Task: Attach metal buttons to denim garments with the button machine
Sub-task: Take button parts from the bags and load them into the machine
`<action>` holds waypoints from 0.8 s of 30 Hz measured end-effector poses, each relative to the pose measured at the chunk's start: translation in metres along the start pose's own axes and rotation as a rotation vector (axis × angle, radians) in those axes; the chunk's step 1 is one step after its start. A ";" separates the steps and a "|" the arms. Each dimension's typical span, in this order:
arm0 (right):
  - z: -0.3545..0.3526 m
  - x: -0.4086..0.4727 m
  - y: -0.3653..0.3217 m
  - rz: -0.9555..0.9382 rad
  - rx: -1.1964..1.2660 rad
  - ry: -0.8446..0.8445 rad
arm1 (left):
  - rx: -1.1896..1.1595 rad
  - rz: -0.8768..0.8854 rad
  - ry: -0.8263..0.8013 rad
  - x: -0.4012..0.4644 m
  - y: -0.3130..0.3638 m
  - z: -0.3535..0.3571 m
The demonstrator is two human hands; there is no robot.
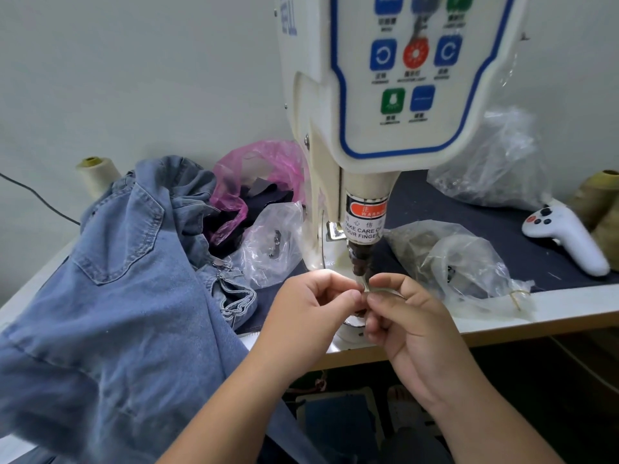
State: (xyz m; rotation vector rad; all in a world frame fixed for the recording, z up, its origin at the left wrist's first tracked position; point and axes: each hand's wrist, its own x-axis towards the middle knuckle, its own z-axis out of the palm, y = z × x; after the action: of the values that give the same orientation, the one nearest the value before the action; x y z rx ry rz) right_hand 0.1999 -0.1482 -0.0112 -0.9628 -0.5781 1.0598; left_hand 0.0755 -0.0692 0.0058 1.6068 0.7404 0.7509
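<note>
The cream button machine [395, 95] rises in the middle, its dark punch head [361, 261] pointing down just above my hands. My left hand [308, 316] and my right hand [412, 326] meet fingertip to fingertip under the punch, both pinching a small metal piece [366, 289]; what it is exactly is too small to tell. The lower die is mostly hidden behind my fingers. A light blue denim garment [134, 296] lies heaped on the left of the table and hangs over its front edge.
Clear plastic bags [462, 262] with small parts lie right of the machine, another [271, 242] to its left beside a pink bag [261, 175]. A white controller [566, 236] and thread cones [97, 175] sit at the sides. The table's front edge [536, 313] runs right.
</note>
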 end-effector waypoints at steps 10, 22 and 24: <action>0.001 -0.003 -0.006 -0.004 -0.016 0.095 | 0.041 0.007 0.105 0.007 -0.003 0.011; 0.007 -0.004 -0.013 0.010 0.057 0.160 | 0.087 0.040 0.131 0.010 -0.001 0.015; 0.008 -0.004 -0.013 0.031 0.097 0.157 | 0.080 0.045 0.124 0.010 -0.001 0.014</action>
State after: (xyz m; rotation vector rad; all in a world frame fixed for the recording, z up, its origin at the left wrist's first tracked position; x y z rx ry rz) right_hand 0.1978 -0.1508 0.0047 -0.9624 -0.3803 1.0201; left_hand 0.0925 -0.0690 0.0037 1.6643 0.8346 0.8689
